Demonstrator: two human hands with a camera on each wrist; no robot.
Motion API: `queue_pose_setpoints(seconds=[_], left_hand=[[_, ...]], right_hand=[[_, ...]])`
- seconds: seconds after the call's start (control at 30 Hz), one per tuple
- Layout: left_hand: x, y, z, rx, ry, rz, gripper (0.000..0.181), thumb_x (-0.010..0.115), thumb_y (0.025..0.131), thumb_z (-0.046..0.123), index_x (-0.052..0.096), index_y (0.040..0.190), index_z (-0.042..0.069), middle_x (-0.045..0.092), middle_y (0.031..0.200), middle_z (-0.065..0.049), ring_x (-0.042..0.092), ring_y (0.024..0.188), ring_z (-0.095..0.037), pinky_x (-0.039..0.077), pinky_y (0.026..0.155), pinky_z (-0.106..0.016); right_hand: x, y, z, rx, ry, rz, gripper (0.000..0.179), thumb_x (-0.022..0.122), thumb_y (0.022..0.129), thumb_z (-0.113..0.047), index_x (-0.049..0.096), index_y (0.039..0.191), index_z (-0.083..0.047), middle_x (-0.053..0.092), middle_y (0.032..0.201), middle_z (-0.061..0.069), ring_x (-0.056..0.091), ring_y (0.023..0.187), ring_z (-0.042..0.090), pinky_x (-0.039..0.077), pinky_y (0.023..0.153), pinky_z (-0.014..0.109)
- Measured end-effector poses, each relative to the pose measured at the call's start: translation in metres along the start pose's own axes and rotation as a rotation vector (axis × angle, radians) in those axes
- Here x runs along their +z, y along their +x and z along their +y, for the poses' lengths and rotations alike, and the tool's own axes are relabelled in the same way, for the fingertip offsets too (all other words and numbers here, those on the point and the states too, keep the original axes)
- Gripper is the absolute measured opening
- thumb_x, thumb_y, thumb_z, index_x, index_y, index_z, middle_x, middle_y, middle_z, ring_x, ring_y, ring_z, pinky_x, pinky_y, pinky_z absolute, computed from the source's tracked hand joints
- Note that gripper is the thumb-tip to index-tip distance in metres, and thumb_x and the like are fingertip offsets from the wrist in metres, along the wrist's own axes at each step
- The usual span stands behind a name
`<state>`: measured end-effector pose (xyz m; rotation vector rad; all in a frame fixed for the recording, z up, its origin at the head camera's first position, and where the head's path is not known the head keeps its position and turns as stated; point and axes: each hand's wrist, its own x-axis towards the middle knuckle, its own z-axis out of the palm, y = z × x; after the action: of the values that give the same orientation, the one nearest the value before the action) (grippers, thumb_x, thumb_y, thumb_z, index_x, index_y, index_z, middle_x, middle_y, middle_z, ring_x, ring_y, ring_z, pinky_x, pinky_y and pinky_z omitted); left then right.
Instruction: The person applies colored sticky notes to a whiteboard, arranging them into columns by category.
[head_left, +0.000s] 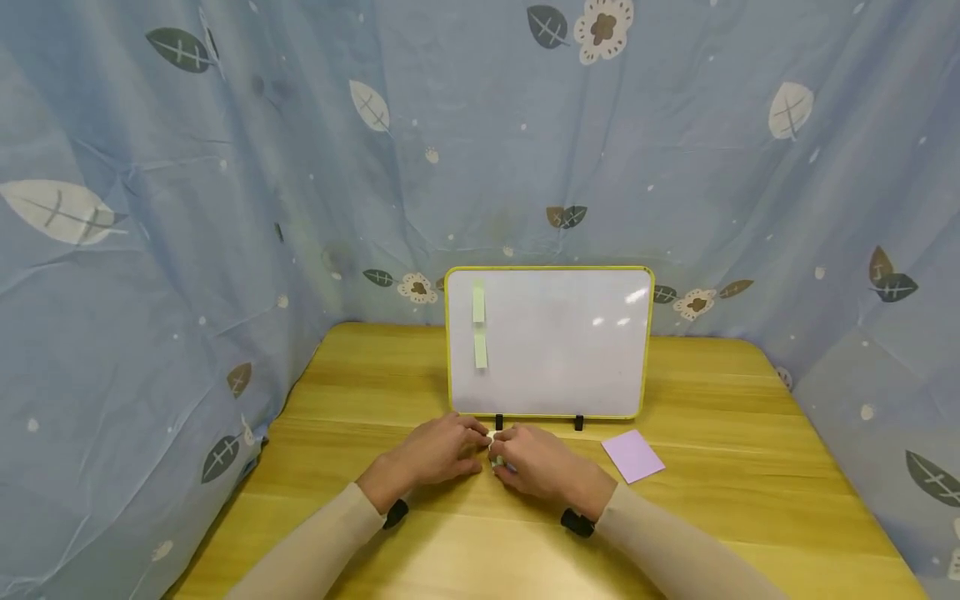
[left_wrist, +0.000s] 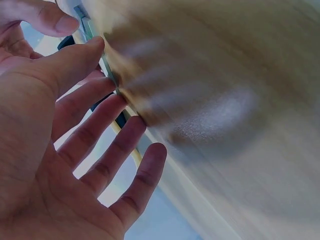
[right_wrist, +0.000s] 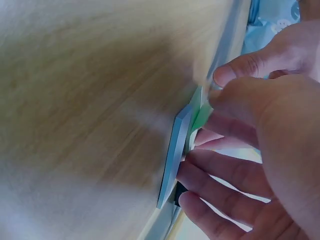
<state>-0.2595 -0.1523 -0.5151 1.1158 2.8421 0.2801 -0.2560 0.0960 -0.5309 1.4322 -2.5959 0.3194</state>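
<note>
Both hands meet low in front of the whiteboard [head_left: 551, 350]. The right hand [head_left: 543, 462] pinches a pale green sticky note [right_wrist: 201, 118] between thumb and forefinger, its other fingers loosely bent. Beside that note, a thin blue slab-like pad [right_wrist: 175, 155] lies close by the table surface. The left hand [head_left: 442, 448] has its fingers spread and nearly straight, fingertips right at the edge of the green paper [left_wrist: 106, 65]. In the head view the hands cover most of the paper. Two narrow green notes [head_left: 478, 304] hang one above the other on the board's left side.
A pink sticky-note pad [head_left: 633, 456] lies on the wooden table [head_left: 750, 492], right of the hands. Black feet [head_left: 579, 422] hold up the yellow-framed board. A blue patterned curtain [head_left: 480, 150] surrounds the table at the back and sides.
</note>
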Motion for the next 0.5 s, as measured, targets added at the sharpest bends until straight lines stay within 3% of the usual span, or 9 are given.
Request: queue_pose_setpoints(seconds=[0.13,0.37,0.5], left_hand=[[0.0009,0.0005,-0.0010,0.004,-0.007,0.006,0.036,0.088,0.108,0.031,0.086,0.140,0.016,0.078,0.150,-0.003,0.074,0.136,-0.029,0.066,0.111,-0.050],[0.0050,0.0012,0.0024,-0.035,-0.033,0.046,0.035,0.089,0.106,0.035,0.088,0.136,0.017,0.080,0.146,-0.002,0.075,0.134,-0.029,0.066,0.110,-0.051],[0.0078,0.0042,0.0072,-0.065,-0.035,0.114,0.031,0.092,0.103,0.039,0.091,0.127,0.019,0.084,0.135,-0.001,0.078,0.125,-0.027,0.069,0.101,-0.047]], right_hand=[[0.0019,0.0007,0.0013,-0.010,0.015,0.023,0.010,0.082,0.106,-0.009,0.082,0.097,-0.014,0.083,0.100,-0.001,0.077,0.085,0.012,0.064,0.077,0.028],[0.0021,0.0051,0.0028,0.064,0.078,0.043,0.012,0.079,0.108,-0.007,0.084,0.100,-0.013,0.080,0.095,-0.002,0.063,0.075,0.002,0.050,0.068,0.016],[0.0013,0.0067,0.0038,0.092,0.130,0.093,0.010,0.081,0.108,-0.006,0.086,0.102,-0.012,0.084,0.096,-0.002,0.068,0.080,0.002,0.055,0.072,0.017]])
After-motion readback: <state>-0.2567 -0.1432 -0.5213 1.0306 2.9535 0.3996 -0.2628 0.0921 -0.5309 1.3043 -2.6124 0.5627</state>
